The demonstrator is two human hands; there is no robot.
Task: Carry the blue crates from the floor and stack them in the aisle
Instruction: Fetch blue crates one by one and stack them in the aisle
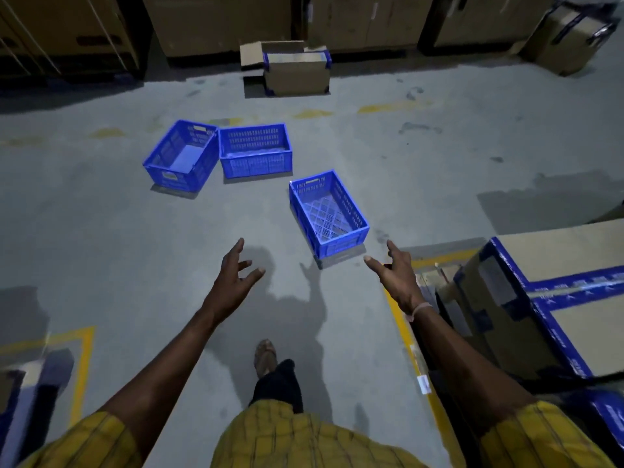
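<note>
Three empty blue plastic crates stand on the grey floor. The nearest crate point(329, 214) sits just ahead of my hands, slightly right of centre. Two more, the left crate point(180, 156) and the middle crate point(255, 151), touch each other farther off on the left. My left hand point(236, 275) is stretched out with fingers apart, holding nothing, left of and short of the nearest crate. My right hand point(396, 273) is also spread and empty, just below that crate's near right corner. Neither hand touches a crate.
Cardboard boxes with blue tape point(540, 298) are stacked close on my right behind a yellow floor line point(401, 319). An open carton point(293, 67) lies on the floor ahead. Tall cartons line the far wall point(223, 21). My foot point(266, 356) is stepping forward.
</note>
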